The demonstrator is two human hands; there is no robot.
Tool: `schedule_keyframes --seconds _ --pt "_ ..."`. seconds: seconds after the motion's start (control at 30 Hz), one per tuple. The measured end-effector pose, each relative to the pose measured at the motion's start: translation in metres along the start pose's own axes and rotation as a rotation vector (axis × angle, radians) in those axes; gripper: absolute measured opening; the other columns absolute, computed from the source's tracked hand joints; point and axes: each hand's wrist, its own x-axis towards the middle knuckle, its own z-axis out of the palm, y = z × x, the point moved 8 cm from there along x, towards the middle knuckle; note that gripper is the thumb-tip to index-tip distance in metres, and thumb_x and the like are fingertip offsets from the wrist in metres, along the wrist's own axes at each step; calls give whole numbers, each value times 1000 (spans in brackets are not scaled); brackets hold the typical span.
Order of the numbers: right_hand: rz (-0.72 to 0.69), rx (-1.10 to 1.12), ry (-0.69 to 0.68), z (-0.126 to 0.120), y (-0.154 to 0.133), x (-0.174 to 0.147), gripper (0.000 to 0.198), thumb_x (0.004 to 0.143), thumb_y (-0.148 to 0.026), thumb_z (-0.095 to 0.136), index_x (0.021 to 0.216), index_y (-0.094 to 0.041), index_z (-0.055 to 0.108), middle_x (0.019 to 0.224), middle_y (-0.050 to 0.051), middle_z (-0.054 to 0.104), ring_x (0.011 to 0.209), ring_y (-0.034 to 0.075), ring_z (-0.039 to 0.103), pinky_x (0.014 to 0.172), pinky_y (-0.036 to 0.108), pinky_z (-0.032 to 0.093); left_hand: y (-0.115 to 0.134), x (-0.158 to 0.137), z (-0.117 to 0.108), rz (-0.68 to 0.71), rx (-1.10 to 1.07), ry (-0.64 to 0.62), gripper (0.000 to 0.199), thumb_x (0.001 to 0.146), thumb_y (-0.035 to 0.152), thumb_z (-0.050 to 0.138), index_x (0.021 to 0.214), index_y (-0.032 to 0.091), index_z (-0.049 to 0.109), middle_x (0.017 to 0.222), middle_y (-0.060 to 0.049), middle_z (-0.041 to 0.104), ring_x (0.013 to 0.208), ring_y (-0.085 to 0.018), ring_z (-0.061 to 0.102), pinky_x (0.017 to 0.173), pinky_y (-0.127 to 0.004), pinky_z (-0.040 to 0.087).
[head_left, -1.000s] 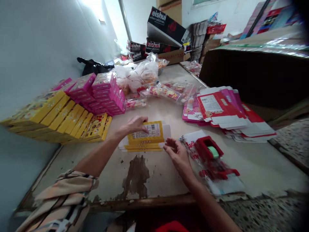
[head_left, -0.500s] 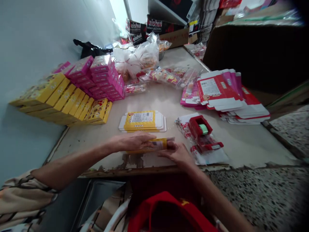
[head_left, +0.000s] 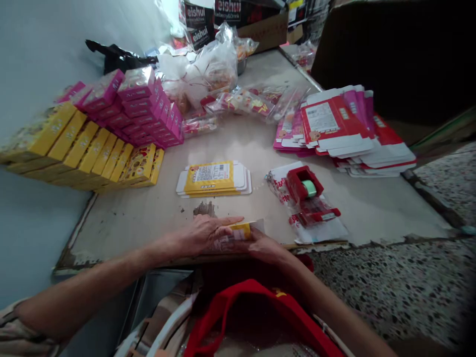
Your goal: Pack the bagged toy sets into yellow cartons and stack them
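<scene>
Near the table's front edge a small yellow carton (head_left: 243,231) is held between both hands, its right end flap standing out. My left hand (head_left: 204,233) grips it from the left, index finger stretched along the top edge. From the right, my right hand (head_left: 265,246) closes on the flap end; some of its fingers are hidden behind the carton. Just beyond lies a short stack of flat yellow cartons (head_left: 213,179) with white flaps. To the right, a red tape dispenser (head_left: 305,191) with a greenish roll rests on a printed plastic bag (head_left: 323,233).
Filled yellow boxes (head_left: 78,146) and pink boxes (head_left: 143,106) are stacked at left. Flat red and pink cartons (head_left: 334,126) lie at right beside a large dark box (head_left: 390,64). Clear bags (head_left: 208,69) and wrapped packets (head_left: 245,101) sit toward the back.
Both hands have drawn the yellow carton slightly down, closer to the table edge. The right hand has shifted in against the carton's end. The camera view has tilted lower.
</scene>
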Motion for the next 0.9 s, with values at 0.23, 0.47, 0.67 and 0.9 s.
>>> schedule_keyframes --seconds 0.23,0.47,0.67,0.9 --pt "-55 10 124 -12 11 14 33 76 -42 78 99 -20 70 95 3 77 96 28 70 90 39 56 -49 44 17 -111 -37 84 57 101 60 38 80 19 72 70 -4 67 66 -18 58 64 -26 37" --pt "-235 132 309 -18 -1 10 49 76 -45 82 114 -21 64 103 6 75 92 26 71 86 40 58 -49 53 -23 -26 -183 220 57 88 65 61 59 16 56 55 4 44 54 -9 38 50 -22 23" --pt "-577 -107 853 -53 -79 -19 90 73 -44 89 151 -28 46 146 13 56 131 33 54 107 50 50 -26 16 -83 -104 -745 774 42 83 57 74 81 16 68 71 0 67 56 -12 55 51 -21 42" --pt "-485 337 343 -24 -83 -2 89 90 -34 72 162 -44 23 154 3 55 119 27 68 96 44 61 -29 -1 -23 -125 -1119 1019 74 69 45 92 126 21 52 88 -4 78 71 -21 76 64 -27 61"
